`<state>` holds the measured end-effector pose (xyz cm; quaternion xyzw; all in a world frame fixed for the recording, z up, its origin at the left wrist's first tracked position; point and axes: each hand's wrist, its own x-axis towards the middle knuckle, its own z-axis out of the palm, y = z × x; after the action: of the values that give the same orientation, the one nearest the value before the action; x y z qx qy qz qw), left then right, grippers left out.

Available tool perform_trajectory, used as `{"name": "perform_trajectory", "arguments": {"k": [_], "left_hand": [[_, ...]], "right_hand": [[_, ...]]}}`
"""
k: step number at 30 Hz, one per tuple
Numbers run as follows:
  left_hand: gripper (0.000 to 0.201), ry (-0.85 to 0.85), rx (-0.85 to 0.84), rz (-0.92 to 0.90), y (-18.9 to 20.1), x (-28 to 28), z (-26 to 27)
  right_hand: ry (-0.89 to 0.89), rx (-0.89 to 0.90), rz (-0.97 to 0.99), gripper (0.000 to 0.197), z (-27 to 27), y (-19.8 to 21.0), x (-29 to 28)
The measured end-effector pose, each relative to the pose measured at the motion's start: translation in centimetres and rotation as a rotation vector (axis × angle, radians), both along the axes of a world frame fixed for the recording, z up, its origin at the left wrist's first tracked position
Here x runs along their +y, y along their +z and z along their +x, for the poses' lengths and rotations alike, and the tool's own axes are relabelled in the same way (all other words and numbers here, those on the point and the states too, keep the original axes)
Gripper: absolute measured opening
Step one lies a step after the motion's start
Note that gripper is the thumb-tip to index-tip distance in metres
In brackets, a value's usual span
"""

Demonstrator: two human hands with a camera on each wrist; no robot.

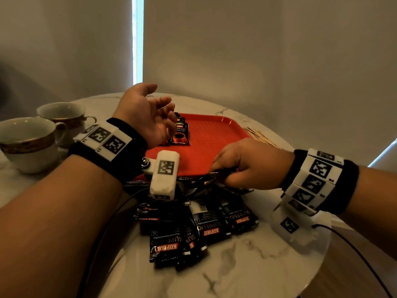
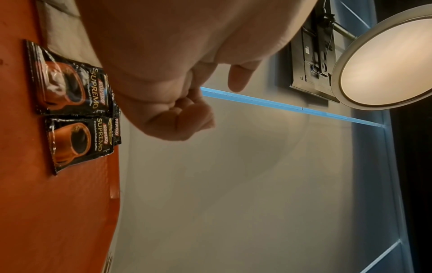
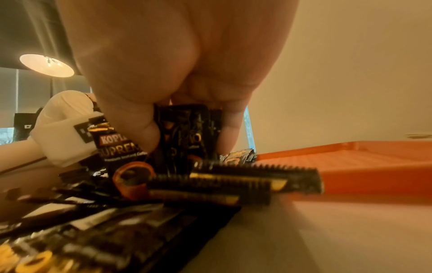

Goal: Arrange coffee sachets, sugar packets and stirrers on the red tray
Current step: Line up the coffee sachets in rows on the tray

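Observation:
A red tray (image 1: 211,134) lies on the marble table, with black coffee sachets (image 1: 180,134) laid side by side at its far left; the same sachets (image 2: 77,140) show in the left wrist view. My left hand (image 1: 150,117) hovers palm-up over them, fingers loosely curled and holding nothing. A heap of black coffee sachets (image 1: 193,226) lies in front of the tray. My right hand (image 1: 242,164) reaches into the heap's far edge and pinches a few sachets (image 3: 187,133) between thumb and fingers. Wooden stirrers (image 1: 257,135) lie right of the tray.
Two white gold-rimmed cups (image 1: 28,143) stand at the left of the round marble table (image 1: 247,261). A black cable (image 1: 354,250) runs off the right wrist over the table's right edge. A wall stands close behind the table.

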<state>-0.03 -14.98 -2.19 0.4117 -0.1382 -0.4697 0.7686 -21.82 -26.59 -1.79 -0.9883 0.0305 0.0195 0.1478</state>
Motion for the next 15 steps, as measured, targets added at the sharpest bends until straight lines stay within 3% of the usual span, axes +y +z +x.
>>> {"name": "perform_trajectory", "arguments": {"k": [9, 12, 15], "left_hand": [[0.034, 0.017, 0.022, -0.019, 0.2, 0.4, 0.2], [0.035, -0.003, 0.003, -0.002, 0.4, 0.5, -0.3], [0.042, -0.054, -0.032, 0.019, 1.0, 0.5, -0.9]], "right_hand": [[-0.249, -0.062, 0.128, 0.023, -1.5, 4.5, -2.0], [-0.338, -0.239, 0.112, 0.024, -1.2, 6.3, -2.0], [-0.386, -0.526, 0.13, 0.02, -0.1, 7.3, -1.4]]}}
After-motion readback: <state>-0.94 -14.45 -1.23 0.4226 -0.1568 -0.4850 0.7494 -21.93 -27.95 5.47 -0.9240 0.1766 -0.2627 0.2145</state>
